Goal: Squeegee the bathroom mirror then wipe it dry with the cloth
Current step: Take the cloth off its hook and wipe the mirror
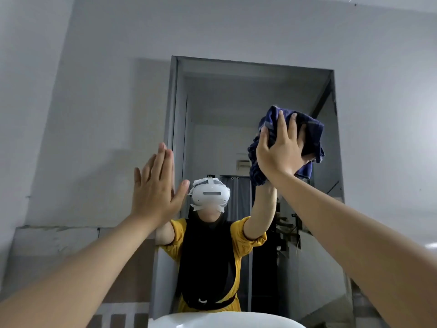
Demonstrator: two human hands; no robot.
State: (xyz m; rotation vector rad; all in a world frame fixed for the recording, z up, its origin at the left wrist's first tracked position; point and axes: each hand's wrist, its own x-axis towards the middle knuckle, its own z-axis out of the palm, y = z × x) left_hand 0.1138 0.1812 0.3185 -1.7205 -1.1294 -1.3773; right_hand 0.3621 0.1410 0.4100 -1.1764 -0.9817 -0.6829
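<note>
The bathroom mirror (236, 110) hangs upright on the pale wall in a thin grey frame. My right hand (281, 147) presses a bunched dark blue cloth (309, 133) flat against the glass in its upper right part. My left hand (156, 185) lies flat with fingers together against the wall and the mirror's left edge, holding nothing. The glass reflects a person in a yellow top with a white headset. No squeegee is in view.
A white basin rim (220, 320) curves along the bottom edge below the mirror. A grey ledge (59, 233) runs along the wall at lower left. The reflected room shows a doorway and dark clutter at right.
</note>
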